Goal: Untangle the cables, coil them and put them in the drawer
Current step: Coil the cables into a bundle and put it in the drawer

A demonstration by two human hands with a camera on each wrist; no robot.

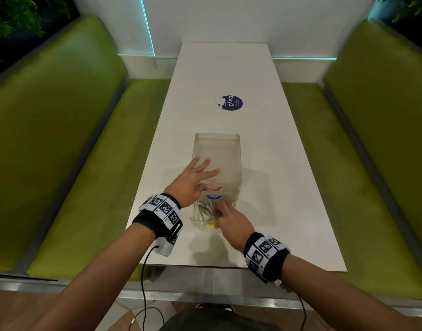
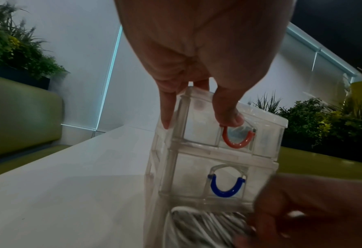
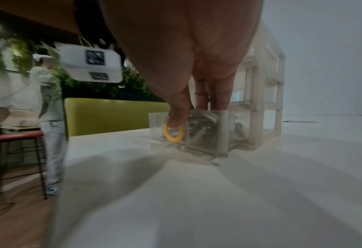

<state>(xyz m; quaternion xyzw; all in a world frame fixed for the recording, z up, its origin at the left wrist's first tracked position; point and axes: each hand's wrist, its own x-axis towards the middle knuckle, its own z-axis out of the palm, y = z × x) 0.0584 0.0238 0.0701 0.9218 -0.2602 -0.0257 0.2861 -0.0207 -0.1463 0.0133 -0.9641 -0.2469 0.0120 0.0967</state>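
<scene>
- Head view: on a long white table (image 1: 229, 75) between two green benches (image 1: 69, 130), a clear plastic drawer unit (image 1: 217, 149), its bottom drawer (image 1: 200, 217) pulled out toward the near edge.
- Inside that open drawer, coiled pale cables (image 1: 206, 207), partly hidden under the right hand (image 1: 231, 223).
- Left hand (image 1: 195, 179) laid flat over the top of the unit, fingers spread and straight, gripping nothing; in the left wrist view, thumb tip resting at the top of the red handle (image 2: 237, 139) on the upper drawer.
- Below it, the middle drawer with its blue handle (image 2: 226, 187), pushed in.
- Right hand over the front of the open drawer, fingers curled down into it among the cables.
- Right wrist view: thumb pressed on the drawer's front at the yellow handle (image 3: 174, 133), the other fingers behind the front wall, so pinching that front panel; blurred, exact hold on the cables impossible to tell.
- Farther up the table, a round dark blue sticker (image 1: 232, 102), well apart from the unit.
- Marker-printed bands on both wrists (image 1: 161, 211), black leads trailing toward the floor.
- Right wrist view, background: a standing person (image 3: 48, 107) in light clothes beside a red-topped stool (image 3: 14, 135).
</scene>
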